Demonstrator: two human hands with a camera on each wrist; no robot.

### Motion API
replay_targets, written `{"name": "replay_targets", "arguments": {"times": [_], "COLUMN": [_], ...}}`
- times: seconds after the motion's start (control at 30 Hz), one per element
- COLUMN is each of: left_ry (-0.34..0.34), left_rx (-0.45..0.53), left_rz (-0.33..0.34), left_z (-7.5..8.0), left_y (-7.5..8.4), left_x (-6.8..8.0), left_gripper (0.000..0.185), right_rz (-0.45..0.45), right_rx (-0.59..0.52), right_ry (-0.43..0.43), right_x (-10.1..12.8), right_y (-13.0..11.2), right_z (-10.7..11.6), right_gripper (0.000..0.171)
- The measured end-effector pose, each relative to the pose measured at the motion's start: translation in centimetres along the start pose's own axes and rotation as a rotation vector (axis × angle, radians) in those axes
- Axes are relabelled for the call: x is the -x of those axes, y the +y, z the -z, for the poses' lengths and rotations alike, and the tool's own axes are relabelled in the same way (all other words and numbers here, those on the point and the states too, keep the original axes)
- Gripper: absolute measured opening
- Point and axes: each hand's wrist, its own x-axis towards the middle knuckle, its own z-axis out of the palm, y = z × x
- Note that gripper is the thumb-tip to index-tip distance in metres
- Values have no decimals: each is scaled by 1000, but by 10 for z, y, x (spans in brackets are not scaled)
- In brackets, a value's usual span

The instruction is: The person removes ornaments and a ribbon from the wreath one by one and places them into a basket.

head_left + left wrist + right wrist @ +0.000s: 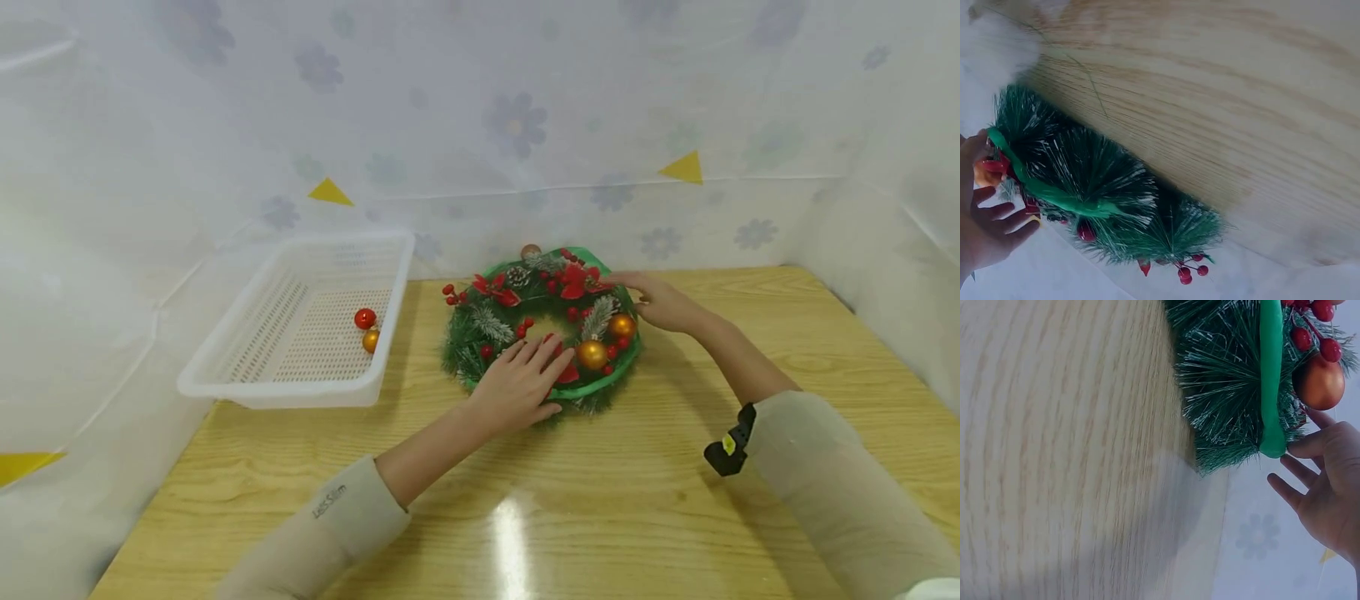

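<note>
A green Christmas wreath [465, 343] lies on the table with red flowers, berries, pine cones and frosted sprigs on it. A glossy green band [602, 385] runs round its edge. My left hand [513, 387] rests over the near side, fingers spread across a red flower and the thumb by the band. At the far right edge, my right hand [666, 304] touches the wreath, its fingers reaching over the rim. In the right wrist view its thumb is right at the green band. Gold balls [592, 355] sit on the wreath's right part.
To the left stands a white plastic basket [296, 390] with a red ball [365, 318] and a gold ball [371, 340] inside. A flowered white sheet [450, 117] hangs behind the wooden table [600, 508]. A black device [729, 446] is strapped at the right wrist.
</note>
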Motion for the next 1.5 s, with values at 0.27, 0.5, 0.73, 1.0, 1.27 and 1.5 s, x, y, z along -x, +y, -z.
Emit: {"name": "replay_targets", "arguments": {"times": [0.27, 0.5, 0.73, 1.0, 1.27, 1.5], "left_ry": [-97, -72, -126, -164, -130, -144], "left_rx": [-108, -94, -55, -16, -7, -13], "left_rz": [17, -13, -43, -50, -62, -76], "left_z": [-5, -10, -11, -16, -24, -29], "left_y": [2, -8, -21, -36, -51, -62], "left_x": [-1, 6, 13, 17, 19, 20], "left_gripper": [74, 75, 74, 59, 62, 65], "right_rz": [6, -47, -42, -99, -188, -234], "right_rx": [40, 116, 217, 322, 354, 405], "right_ry": [-60, -71, -58, -49, -54, -40], "right_x": [4, 10, 20, 34, 42, 45], "right_y": [-4, -12, -19, -37, -55, -65], "right_z": [-7, -6, -11, -17, -24, -33], "right_gripper": [55, 56, 54, 54, 55, 56]}}
